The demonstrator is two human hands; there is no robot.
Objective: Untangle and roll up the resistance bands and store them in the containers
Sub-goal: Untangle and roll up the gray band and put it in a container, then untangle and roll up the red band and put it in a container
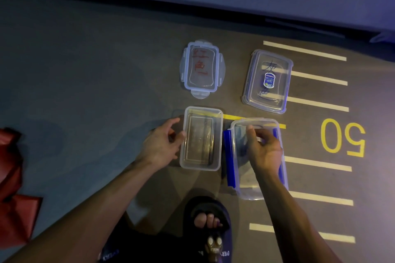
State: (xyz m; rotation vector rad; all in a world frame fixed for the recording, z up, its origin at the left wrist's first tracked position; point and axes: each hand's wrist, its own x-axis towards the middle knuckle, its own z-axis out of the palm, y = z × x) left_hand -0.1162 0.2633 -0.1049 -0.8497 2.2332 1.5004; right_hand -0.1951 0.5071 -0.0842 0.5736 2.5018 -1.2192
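Both hands loosely curled, holding nothing: left hand (161, 145), right hand (264, 147).
Clear plastic box (201, 162) just right of left; blue-clipped box (241, 186) under right.

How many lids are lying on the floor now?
2: the lid with red writing beyond the left container, the lid with dark writing beyond the blue-clipped container.

Dim floor (96, 70) (painted lines), two containers (201, 139), two lids (202, 68), red band (12, 177)
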